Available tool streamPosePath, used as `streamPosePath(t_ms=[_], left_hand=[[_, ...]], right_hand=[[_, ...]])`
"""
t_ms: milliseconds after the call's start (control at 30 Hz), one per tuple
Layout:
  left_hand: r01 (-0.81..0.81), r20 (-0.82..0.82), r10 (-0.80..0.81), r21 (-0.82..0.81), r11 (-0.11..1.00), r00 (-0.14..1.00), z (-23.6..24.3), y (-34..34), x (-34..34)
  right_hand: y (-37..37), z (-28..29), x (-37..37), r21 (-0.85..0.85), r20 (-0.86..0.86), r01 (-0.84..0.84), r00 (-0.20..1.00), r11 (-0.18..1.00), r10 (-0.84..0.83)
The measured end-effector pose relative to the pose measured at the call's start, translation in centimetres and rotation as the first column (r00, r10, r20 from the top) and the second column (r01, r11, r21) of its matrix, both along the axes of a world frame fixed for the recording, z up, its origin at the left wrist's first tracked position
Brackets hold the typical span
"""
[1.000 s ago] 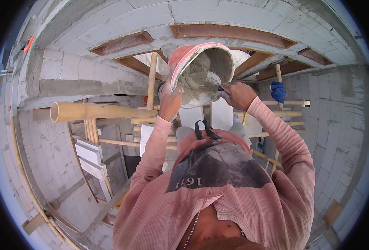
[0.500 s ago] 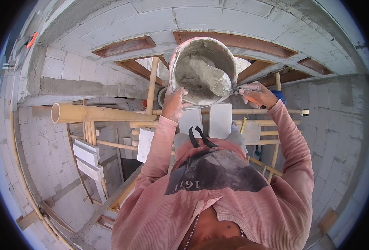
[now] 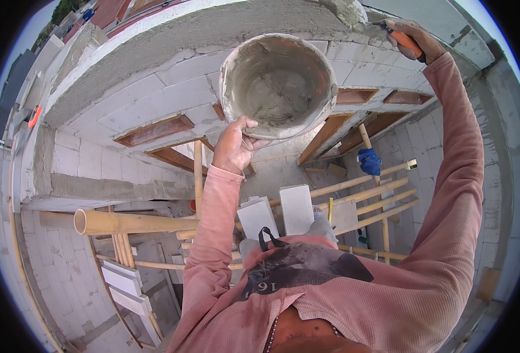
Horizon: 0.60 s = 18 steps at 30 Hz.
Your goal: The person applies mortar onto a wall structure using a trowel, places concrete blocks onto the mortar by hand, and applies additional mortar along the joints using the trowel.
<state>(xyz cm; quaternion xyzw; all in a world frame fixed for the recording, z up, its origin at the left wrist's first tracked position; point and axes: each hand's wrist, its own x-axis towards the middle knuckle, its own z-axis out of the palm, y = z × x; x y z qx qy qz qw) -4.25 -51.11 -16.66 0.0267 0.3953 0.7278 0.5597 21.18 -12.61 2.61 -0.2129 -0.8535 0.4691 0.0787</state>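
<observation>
My left hand grips the near rim of a mortar-crusted bucket, which is tilted toward me with grey mortar on its inside. Up at the top right, my right hand is closed on the orange handle of a trowel. The trowel's blade is at the top of the block wall, beside a lump of wet mortar; how much of the blade touches it I cannot tell.
Bamboo scaffolding and white blocks lie below me. A blue cloth hangs on a pole. An orange-handled tool rests on the left wall top. Wooden frames are set in the wall; rooftops show beyond it.
My right hand has left the bucket and moved up and right to the wall top with the trowel. The bucket has risen and the big trowel-load of mortar is out of it. The view shows more rooftop.
</observation>
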Motion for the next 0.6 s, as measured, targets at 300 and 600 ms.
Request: streamPosePath(t_ms=[300,600], left_hand=[[-0.055,-0.015,0.054,-0.031,0.998,0.998,-2.0,-3.2,1.5],[-0.201,0.056,0.222,-0.262,0.944,0.973,-11.8,-13.7,1.8]], right_hand=[[18.4,-2.3,-5.3,0.961,0.067,-0.059,0.998,-0.269,0.019],[15.4,-5.5,-11.8,0.952,0.215,-0.219,0.976,-0.214,-0.041]])
